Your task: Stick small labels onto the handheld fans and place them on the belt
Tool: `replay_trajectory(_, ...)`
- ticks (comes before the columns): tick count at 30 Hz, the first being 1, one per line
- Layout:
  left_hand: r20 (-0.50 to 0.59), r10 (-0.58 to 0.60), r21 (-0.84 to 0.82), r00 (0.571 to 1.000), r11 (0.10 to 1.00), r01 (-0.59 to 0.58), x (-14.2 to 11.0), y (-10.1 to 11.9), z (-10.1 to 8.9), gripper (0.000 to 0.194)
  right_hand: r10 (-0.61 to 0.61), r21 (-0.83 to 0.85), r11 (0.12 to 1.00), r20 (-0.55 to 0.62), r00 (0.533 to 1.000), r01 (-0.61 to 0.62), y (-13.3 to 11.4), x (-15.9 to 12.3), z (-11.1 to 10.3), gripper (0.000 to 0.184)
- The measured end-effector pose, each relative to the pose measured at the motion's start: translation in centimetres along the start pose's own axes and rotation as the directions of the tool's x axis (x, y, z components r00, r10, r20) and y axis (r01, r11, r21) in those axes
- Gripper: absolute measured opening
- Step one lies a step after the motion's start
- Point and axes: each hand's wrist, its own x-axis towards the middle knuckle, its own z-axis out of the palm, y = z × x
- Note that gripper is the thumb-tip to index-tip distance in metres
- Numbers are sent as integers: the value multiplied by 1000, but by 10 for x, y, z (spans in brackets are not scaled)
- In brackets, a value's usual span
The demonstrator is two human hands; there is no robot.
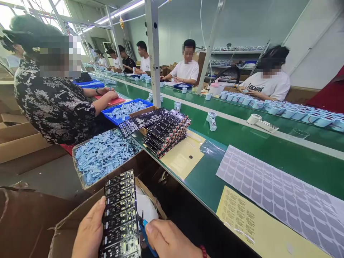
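Observation:
My left hand (90,229) grips the left edge of a black circuit board panel (120,215), its thumb lying along that side. Rows of small boards with pale square parts run up the panel, which is held tilted over an open cardboard box (67,227). In my right hand (170,238) is a pair of blue-handled cutters (145,233), fingers wrapped round the handles. The cutter jaws are at the panel's right edge; whether they touch it I cannot tell. White material (146,204) shows inside the box behind the panel.
Stacked circuit board panels (168,130) rest at the near edge of the green bench (200,188). A carton of light blue parts (107,157) stands left of it. Sticker sheets (279,186) lie at right. Blue cups (295,111) line the far side. A co-worker (53,96) sits at left.

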Motion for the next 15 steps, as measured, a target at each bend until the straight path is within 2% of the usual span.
replay_trajectory(2,-2,-88,-77,996,993,87,-3,17,1,18,-41,-66,997,-10,999,40,0,-1,-1,57)
replay_trajectory(4,-22,-133,-124,991,984,130,-5,27,2,16,-47,-21,999,-5,999,47,4,-2,5,57)
replay_trajectory(8,-5,-195,-114,981,975,193,-1,17,6,13,95,287,953,33,995,-100,14,-3,20,63)
replay_trajectory(10,27,-227,-94,974,969,229,1,8,7,14,137,369,918,45,990,-144,15,-3,21,65)
replay_trajectory(12,35,-211,-92,977,973,214,2,5,7,17,103,315,942,53,993,-115,13,-4,17,65)
replay_trajectory(15,14,-151,-105,988,983,152,1,13,5,19,3,134,991,33,999,-7,8,-6,9,64)
